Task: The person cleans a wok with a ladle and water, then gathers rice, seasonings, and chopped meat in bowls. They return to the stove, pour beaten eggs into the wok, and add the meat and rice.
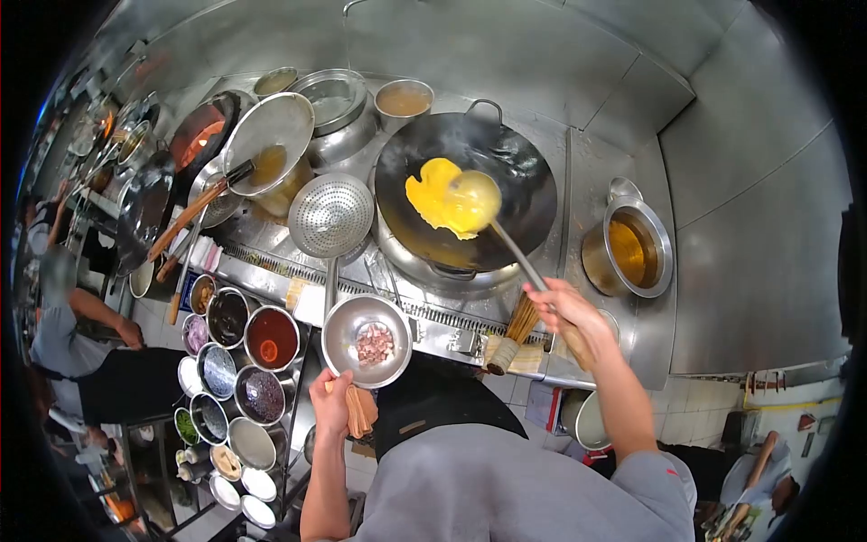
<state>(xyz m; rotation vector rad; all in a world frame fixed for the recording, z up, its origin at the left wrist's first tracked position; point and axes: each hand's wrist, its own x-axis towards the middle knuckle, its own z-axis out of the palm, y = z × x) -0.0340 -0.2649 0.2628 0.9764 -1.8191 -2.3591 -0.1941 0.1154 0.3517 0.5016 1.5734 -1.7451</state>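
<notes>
My right hand is wrapped round the handle of a ladle, whose round bowl rests on a yellow sheet of egg in the black wok. The egg lies left of the wok's middle. Lower left, my left hand grips the rim of a steel bowl with its thumb over the edge. Small pink pieces of chopped meat sit in that bowl. A perforated skimmer lies beside the wok, its handle running down behind the bowl.
Several seasoning containers stand at lower left. A bamboo brush lies at the stove's front edge. Right of the wok stands a pot of amber liquid. A mesh strainer sits at left. Other people are at both sides.
</notes>
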